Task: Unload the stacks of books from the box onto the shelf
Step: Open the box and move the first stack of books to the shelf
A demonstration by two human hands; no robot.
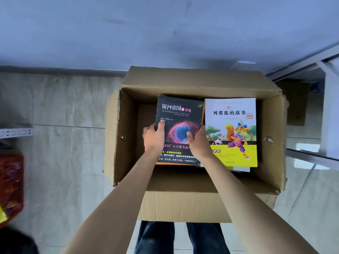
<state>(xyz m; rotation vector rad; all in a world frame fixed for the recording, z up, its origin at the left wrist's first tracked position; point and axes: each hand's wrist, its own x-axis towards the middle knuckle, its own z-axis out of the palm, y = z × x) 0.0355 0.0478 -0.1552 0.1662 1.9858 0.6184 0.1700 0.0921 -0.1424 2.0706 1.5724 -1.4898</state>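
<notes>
Inside the cardboard box (pixel 183 83) on the floor, the left hand (pixel 153 138) and the right hand (pixel 199 143) each held one side of the black book (pixel 178 114), thumbs on its cover and fingers curled round its edges. It sat on top of a stack, right beside the fox book (pixel 231 132) on the next stack. How many books the hands held could not be seen. Lower books might slip out and fall if the squeeze was weak. The stack might also bump the box wall on its way to the metal shelf (pixel 310 158) at the right.
</notes>
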